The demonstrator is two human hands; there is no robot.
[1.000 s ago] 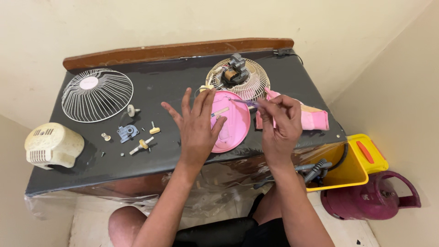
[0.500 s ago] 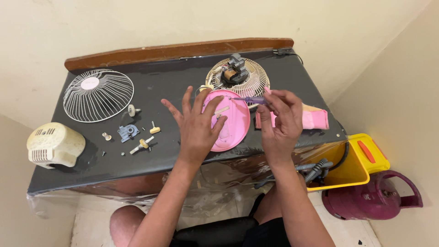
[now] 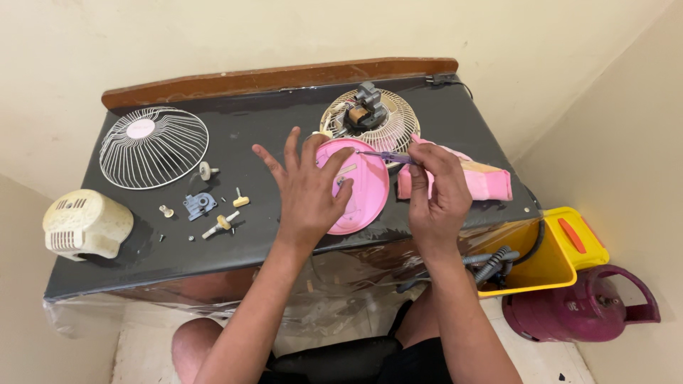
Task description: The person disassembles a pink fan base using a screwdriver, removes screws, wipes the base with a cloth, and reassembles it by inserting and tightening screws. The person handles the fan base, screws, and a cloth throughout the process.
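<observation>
A round pink fan base plate lies tilted on the black tabletop. My left hand rests on its left side with fingers spread, steadying it. My right hand is closed around a thin purple screwdriver, whose tip points left over the plate's upper part. Behind the plate sits a cream rear fan grille with the motor on it. A pink fan stand piece lies just behind my right hand.
A white wire front grille lies at the back left. A cream motor cover sits at the left edge. Small screws, knobs and a blue-grey part are scattered mid-left. A yellow bin and a maroon gas cylinder stand at the right.
My right hand has shifted slightly with the screwdriver, its tip now over the upper part of the plate. My left hand stays spread on the pink plate.
</observation>
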